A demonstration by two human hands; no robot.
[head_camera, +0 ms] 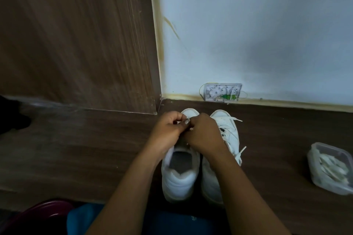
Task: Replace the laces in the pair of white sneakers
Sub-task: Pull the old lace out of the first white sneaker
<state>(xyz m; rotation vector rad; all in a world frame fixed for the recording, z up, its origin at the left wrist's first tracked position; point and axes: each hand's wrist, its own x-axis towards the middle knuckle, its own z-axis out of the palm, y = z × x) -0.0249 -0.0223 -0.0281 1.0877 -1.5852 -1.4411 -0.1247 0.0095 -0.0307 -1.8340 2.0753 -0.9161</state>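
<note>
I saw the left hand and right hand meet over the unlaced sneaker, just left of the laced sneaker. Their curled fingers pinched a small pale piece between them.

Dim wood-grain floor, pale wall, brown wooden panel.
</note>
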